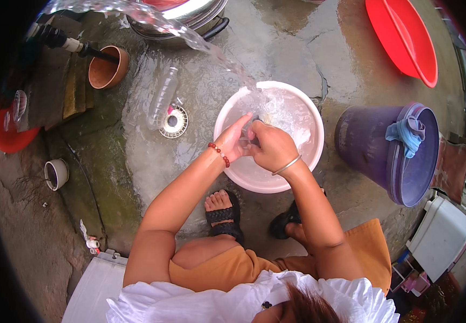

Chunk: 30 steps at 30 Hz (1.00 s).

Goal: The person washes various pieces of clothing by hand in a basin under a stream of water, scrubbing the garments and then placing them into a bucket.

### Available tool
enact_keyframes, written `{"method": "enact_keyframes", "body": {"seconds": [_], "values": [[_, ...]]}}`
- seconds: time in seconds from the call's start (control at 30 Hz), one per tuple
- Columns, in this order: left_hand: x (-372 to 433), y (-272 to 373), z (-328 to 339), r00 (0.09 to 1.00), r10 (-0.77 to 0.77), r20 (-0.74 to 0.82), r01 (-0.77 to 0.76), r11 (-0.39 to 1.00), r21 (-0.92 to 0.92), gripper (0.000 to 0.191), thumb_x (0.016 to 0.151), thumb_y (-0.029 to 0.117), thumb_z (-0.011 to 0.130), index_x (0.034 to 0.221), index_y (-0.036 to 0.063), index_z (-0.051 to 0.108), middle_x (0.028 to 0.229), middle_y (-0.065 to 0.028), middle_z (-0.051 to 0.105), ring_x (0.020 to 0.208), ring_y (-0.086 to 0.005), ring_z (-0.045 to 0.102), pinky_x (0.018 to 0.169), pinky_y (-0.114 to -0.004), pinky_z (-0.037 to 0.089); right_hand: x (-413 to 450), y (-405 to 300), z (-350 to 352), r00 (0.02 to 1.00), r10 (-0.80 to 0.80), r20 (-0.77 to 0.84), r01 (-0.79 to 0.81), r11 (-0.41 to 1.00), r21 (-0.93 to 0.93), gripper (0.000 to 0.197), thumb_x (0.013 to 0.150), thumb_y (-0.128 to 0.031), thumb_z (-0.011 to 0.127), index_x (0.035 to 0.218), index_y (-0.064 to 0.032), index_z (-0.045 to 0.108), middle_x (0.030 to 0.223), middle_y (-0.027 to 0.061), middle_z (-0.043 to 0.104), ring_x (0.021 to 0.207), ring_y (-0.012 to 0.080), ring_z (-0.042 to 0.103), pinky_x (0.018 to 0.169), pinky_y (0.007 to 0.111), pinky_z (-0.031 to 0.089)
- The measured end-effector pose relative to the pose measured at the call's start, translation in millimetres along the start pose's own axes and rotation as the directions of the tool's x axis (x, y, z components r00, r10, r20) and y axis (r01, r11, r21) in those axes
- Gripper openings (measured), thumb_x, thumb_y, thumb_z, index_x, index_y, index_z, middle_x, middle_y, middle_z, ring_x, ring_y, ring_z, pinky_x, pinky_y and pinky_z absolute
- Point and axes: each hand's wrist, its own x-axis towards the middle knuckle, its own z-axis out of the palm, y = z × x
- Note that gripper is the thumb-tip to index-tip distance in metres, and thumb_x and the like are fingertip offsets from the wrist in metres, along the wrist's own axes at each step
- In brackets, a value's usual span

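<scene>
Both of my hands are close together over a pink plastic basin [269,187] on the wet concrete floor. A thick stream of water [217,54] arcs in from the upper left and splashes into the basin beside my fingers. My left hand [236,136], with a beaded bracelet at the wrist, has a finger extended; its other fingers are partly hidden. Curled beside it, my right hand [272,146], with a bangle at the wrist, grips a small dark object [255,141] that is mostly covered. What that object is, I cannot tell.
A purple bucket [366,141] with a blue cloth [408,135] on its rim lies tilted at right. A red basin [402,40] is at upper right. Left stand a clear plastic bottle [163,97], a round drain strainer [181,128] and a terracotta pot [116,76]. A metal pot [200,20] stands beyond.
</scene>
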Motion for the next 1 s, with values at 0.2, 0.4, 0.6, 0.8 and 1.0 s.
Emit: {"method": "enact_keyframes", "body": {"seconds": [0.2, 0.4, 0.6, 0.8, 1.0], "values": [[-20, 9, 18, 0.934, -0.091, 0.346, 0.154, 0.975, -0.159, 0.027, 0.093, 0.018, 0.041, 0.112, 0.0016, 0.052, 0.108, -0.0109, 0.059, 0.098, -0.0222, 0.06, 0.084, -0.04, 0.051, 1, 20, -33, 0.965, 0.224, 0.136, -0.073, -0.27, 0.96, 0.029, 0.077, -0.02, 0.067, 0.095, -0.0012, 0.055, 0.08, 0.0048, 0.058, 0.075, 0.013, 0.056, 0.068, 0.025, 0.046], [-33, -9, 13, 0.976, 0.038, 0.216, -0.01, 0.991, -0.131, 0.025, 0.089, 0.012, 0.043, 0.109, -0.0002, 0.054, 0.105, -0.0143, 0.061, 0.093, -0.0234, 0.063, 0.082, -0.038, 0.052, -3, 41, 35, 0.945, 0.317, 0.081, -0.189, 0.329, 0.925, 0.056, 0.081, -0.034, 0.065, 0.119, 0.0026, 0.047, 0.11, 0.018, 0.055, 0.096, 0.0188, 0.055, 0.081, 0.03, 0.046], [-33, -13, 4, 0.919, -0.046, 0.392, 0.192, 0.92, -0.343, 0.025, 0.089, 0.015, 0.042, 0.104, 0.0023, 0.057, 0.103, -0.0108, 0.062, 0.093, -0.0209, 0.062, 0.083, -0.037, 0.05, -6, 7, 36, 0.98, 0.063, 0.191, -0.146, -0.431, 0.891, 0.032, 0.084, -0.019, 0.059, 0.108, 0.0021, 0.055, 0.1, 0.0168, 0.06, 0.087, 0.0212, 0.06, 0.077, 0.031, 0.049], [-31, -14, 8, 0.961, 0.15, 0.233, -0.136, 0.988, -0.076, 0.034, 0.091, 0.034, 0.047, 0.112, 0.0083, 0.053, 0.112, -0.0059, 0.057, 0.105, -0.0172, 0.056, 0.087, -0.037, 0.047, -4, 2, 37, 0.76, 0.442, -0.476, 0.304, 0.406, 0.862, 0.013, 0.073, -0.003, 0.067, 0.072, -0.0004, 0.054, 0.079, 0.0115, 0.062, 0.07, 0.0195, 0.06, 0.066, 0.031, 0.049], [-41, 6, 4, 0.853, 0.169, 0.494, 0.028, 0.93, -0.368, 0.04, 0.091, 0.043, 0.047, 0.113, 0.0094, 0.053, 0.107, -0.0092, 0.059, 0.095, -0.0185, 0.059, 0.081, -0.036, 0.05, -24, -45, 1, 0.536, -0.49, -0.688, 0.641, 0.766, -0.045, 0.026, 0.064, -0.017, 0.076, 0.071, -0.0066, 0.054, 0.085, 0.0098, 0.06, 0.078, 0.0287, 0.057, 0.071, 0.038, 0.043]]}}
